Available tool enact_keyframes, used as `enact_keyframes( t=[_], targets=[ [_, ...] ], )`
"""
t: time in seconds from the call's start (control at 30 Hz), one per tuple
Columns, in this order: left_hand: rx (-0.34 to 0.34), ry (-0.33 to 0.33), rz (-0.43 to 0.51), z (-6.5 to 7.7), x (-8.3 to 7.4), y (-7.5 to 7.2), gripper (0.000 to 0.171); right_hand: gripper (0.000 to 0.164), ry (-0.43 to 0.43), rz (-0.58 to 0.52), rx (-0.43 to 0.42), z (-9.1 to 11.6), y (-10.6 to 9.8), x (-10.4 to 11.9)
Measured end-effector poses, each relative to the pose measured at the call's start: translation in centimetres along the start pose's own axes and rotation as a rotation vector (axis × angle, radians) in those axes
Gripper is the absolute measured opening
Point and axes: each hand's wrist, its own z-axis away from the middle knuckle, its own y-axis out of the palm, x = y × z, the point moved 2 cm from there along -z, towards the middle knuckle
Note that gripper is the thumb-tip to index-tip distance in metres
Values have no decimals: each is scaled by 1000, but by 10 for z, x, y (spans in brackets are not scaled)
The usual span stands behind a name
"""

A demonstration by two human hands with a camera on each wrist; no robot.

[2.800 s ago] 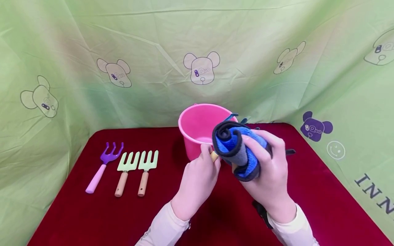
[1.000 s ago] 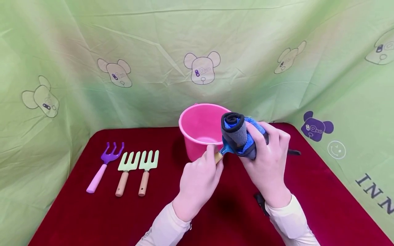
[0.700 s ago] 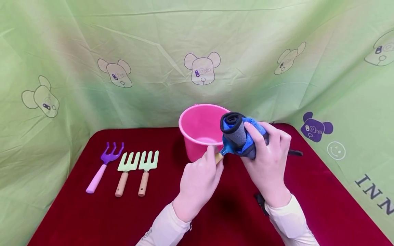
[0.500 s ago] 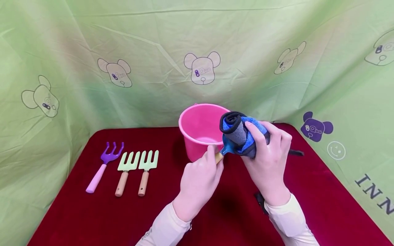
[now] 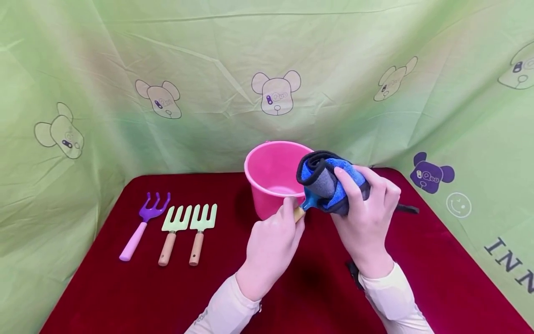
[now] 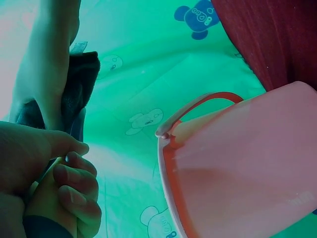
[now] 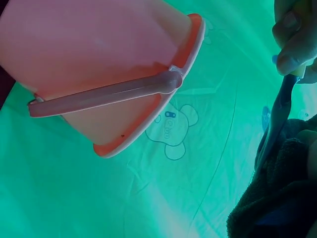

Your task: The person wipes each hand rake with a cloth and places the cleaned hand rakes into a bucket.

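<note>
Head view: L hand [image 5: 273, 239] grips blue tool [image 5: 308, 199] by its yellowish handle [image 5: 298, 214], fingers curled; R hand's [image 5: 367, 220] fingers curl round bunched cloth [image 5: 324, 182], hiding most of tool's head; tool's held up near pink bucket [image 5: 263, 202]; poss. risks: cloth unrolls if R grip slackens; tool twists, knocks bucket if L grip's weak.

left hand [image 5: 271, 243]: gripping, fingers curled | right hand [image 5: 369, 218]: gripping, fingers bent | forearms [image 5: 227, 306]: reaching forward, angled inward
</note>
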Motion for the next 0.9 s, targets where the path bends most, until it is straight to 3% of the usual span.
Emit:
enact_keyframes(
  t=[0.53, 0.9],
  targets=[
    [-14, -16, 39, 0, 0, 0, 34, 40, -91, 64, -115, 1, 4, 3],
    [-28, -28, 41, -1, 0, -2, 32, 37, -141, 74, -141, 1, 1, 4]
  ],
)
